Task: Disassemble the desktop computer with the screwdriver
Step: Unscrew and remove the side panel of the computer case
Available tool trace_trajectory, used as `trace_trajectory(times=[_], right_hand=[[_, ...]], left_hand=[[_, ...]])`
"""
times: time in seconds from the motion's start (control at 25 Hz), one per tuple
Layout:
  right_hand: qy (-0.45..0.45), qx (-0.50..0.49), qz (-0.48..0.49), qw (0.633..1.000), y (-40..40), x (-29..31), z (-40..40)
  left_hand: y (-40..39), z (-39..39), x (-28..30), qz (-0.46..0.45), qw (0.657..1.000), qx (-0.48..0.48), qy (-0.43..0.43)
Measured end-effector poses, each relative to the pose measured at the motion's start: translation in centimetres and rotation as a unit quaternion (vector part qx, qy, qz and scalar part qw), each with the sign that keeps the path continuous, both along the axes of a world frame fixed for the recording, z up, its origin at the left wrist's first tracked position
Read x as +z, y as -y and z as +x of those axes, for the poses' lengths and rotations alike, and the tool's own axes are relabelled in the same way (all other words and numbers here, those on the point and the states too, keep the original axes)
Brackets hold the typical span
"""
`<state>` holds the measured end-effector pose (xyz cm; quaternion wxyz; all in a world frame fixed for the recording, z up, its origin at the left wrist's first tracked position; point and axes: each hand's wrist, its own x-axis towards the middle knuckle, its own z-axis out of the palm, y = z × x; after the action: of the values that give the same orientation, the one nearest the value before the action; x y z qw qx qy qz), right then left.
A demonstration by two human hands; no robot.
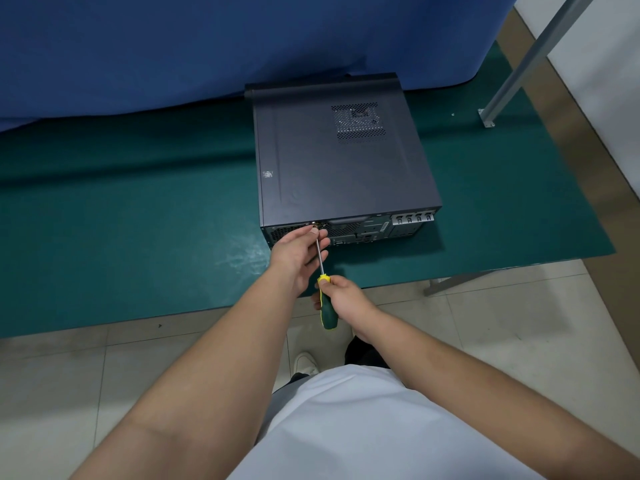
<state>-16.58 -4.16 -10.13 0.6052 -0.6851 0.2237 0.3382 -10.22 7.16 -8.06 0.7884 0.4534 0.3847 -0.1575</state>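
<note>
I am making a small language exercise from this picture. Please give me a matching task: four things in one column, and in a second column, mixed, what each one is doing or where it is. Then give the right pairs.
Things
1. computer case
2. screwdriver
3. left hand
4. right hand

States or places
A. grips the green and yellow handle
B. lies flat on the green mat
C. steadies the metal shaft near its tip
D. points at the back panel of the case

Pairs: 1-B, 2-D, 3-C, 4-A
</note>
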Motion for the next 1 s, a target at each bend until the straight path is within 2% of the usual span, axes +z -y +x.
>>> trace_trajectory(times=[0.44,0.64,0.8,1.0], right_hand=[[0.023,-0.004,-0.001,1.0,0.1,0.8,0.0],[0.05,-0.002,-0.04,0.998,0.3,0.9,-0.4],[0.109,0.022,-0.149,0.983,-0.1,1.1,-0.7],[0.151,0.023,-0.231,0.961,-1.2,1.9,-1.2]], left_hand=[[0.2,-0.1,0.4,-0.002,1.0,0.012,0.004],[0.4,0.0,0.9,0.024,1.0,0.015,-0.007],[0.5,-0.1,1.4,0.069,0.998,-0.013,-0.003],[0.2,-0.6,1.0,0.214,0.97,-0.111,-0.018]])
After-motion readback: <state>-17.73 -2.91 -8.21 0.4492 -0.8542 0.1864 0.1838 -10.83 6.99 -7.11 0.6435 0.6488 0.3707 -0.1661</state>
